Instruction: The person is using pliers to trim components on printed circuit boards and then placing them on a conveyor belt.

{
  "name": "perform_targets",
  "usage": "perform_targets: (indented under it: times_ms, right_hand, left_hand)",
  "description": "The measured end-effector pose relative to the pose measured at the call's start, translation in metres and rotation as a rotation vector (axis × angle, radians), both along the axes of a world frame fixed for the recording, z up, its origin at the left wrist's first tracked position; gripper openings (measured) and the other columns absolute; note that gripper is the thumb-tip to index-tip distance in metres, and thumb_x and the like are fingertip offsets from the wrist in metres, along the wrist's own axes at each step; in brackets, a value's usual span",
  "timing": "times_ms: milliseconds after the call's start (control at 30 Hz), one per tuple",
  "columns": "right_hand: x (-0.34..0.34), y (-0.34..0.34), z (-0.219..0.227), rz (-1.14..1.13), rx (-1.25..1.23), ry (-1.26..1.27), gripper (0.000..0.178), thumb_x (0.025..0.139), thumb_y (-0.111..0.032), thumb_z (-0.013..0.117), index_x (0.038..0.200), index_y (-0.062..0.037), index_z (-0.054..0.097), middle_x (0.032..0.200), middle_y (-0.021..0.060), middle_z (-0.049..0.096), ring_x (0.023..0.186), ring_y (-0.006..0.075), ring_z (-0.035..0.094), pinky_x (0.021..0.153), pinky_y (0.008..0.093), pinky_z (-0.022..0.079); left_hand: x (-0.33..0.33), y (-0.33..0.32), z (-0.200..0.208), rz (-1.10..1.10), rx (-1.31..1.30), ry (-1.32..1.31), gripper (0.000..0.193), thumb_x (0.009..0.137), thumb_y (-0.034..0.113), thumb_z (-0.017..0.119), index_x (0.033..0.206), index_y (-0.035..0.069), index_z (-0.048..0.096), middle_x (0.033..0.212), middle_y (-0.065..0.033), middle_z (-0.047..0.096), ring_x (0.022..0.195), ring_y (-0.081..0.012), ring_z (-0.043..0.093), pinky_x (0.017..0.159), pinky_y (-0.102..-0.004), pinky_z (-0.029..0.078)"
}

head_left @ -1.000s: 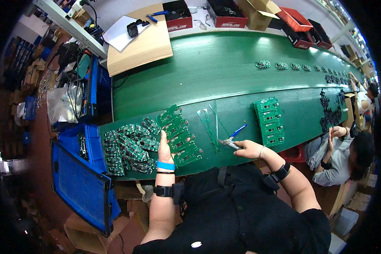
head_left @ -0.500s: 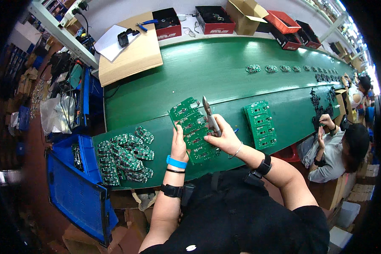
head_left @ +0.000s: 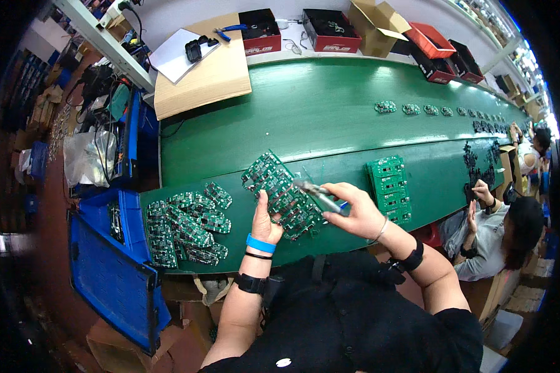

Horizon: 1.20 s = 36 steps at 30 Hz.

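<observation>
My left hand (head_left: 266, 225) grips the lower left edge of a green circuit board panel (head_left: 285, 198), thumb up along its side. The panel is tilted above the bench, and its visible face is crowded with dark and silvery parts. My right hand (head_left: 359, 212) is closed around a pair of pliers (head_left: 320, 197) with greyish jaws. Their tip points left and overlaps the panel's right part; whether the jaws touch it I cannot tell. A pile of separate small circuit boards (head_left: 190, 227) lies left of my left hand. Right of my right hand lies a stack of circuit board panels (head_left: 390, 186).
A blue crate (head_left: 115, 280) stands at the bench's left end. Cardboard (head_left: 202, 84) lies at the back left of the green bench (head_left: 305, 112), near red boxes (head_left: 333, 40). Circuit boards (head_left: 410, 109) form a row at the far right. A co-worker (head_left: 498, 233) sits at right.
The panel has been turned, showing a face with denser parts. The pliers have swung from upright to pointing left across its right part. The view has shifted slightly.
</observation>
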State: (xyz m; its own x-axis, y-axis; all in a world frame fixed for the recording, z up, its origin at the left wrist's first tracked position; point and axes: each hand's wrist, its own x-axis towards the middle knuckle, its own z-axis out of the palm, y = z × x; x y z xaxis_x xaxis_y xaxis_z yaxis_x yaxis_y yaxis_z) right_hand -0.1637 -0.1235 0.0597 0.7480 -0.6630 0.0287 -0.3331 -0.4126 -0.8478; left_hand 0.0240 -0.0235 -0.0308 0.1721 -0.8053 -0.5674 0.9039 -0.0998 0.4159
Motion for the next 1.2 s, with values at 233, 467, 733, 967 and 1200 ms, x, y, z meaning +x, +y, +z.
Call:
perform_targets:
  times_ms: [233, 467, 733, 967, 1200]
  right_hand:
    - [-0.038, 0.002, -0.024, -0.016, 0.684, 0.134, 0.044, 0.077, -0.012, 0.065, 0.116, 0.0027, 0.051, 0.093, 0.0005, 0.056, 0.085, 0.0076, 0.048, 0.079, 0.0228, 0.041]
    - [-0.044, 0.009, -0.026, -0.033, 0.796, 0.093, 0.04, 0.079, -0.015, 0.065, 0.113, 0.0029, 0.054, 0.087, -0.0009, 0.057, 0.079, 0.0058, 0.049, 0.073, 0.0219, 0.042]
    - [-0.052, 0.004, -0.022, 0.023, 0.941, 0.088, 0.035, 0.081, -0.02, 0.063, 0.11, -0.0002, 0.058, 0.076, -0.003, 0.056, 0.068, 0.0041, 0.049, 0.063, 0.0206, 0.041]
    - [-0.053, 0.007, -0.023, 0.103, 1.084, -0.074, 0.033, 0.082, -0.022, 0.061, 0.106, 0.0014, 0.059, 0.075, -0.001, 0.058, 0.066, 0.006, 0.052, 0.063, 0.0208, 0.042]
    - [-0.048, 0.005, -0.022, -0.034, 0.848, -0.027, 0.037, 0.081, -0.016, 0.063, 0.112, 0.0012, 0.055, 0.086, -0.0029, 0.055, 0.079, 0.0049, 0.047, 0.072, 0.0214, 0.041]
  left_hand:
    - [0.001, -0.002, 0.013, -0.074, -0.004, -0.105, 0.025, 0.087, 0.023, 0.054, 0.107, 0.009, 0.053, 0.101, -0.0052, 0.059, 0.09, -0.0198, 0.06, 0.074, -0.0385, 0.054]
    - [-0.003, -0.009, 0.019, -0.139, -0.008, -0.143, 0.023, 0.087, 0.022, 0.054, 0.106, 0.01, 0.055, 0.101, -0.0048, 0.06, 0.089, -0.0198, 0.06, 0.073, -0.0381, 0.054]
    - [-0.005, -0.01, 0.021, -0.17, 0.004, -0.12, 0.028, 0.085, 0.026, 0.057, 0.108, 0.01, 0.054, 0.101, -0.0059, 0.06, 0.089, -0.0206, 0.06, 0.073, -0.0386, 0.054]
    - [-0.005, -0.006, 0.0, -0.219, -0.073, 0.151, 0.035, 0.083, 0.028, 0.059, 0.112, 0.009, 0.052, 0.102, -0.009, 0.06, 0.087, -0.0219, 0.061, 0.074, -0.0408, 0.053]
    - [-0.004, -0.006, 0.026, -0.254, -0.067, -0.09, 0.03, 0.084, 0.02, 0.058, 0.111, 0.009, 0.052, 0.103, -0.0055, 0.058, 0.091, -0.0196, 0.059, 0.075, -0.0385, 0.053]
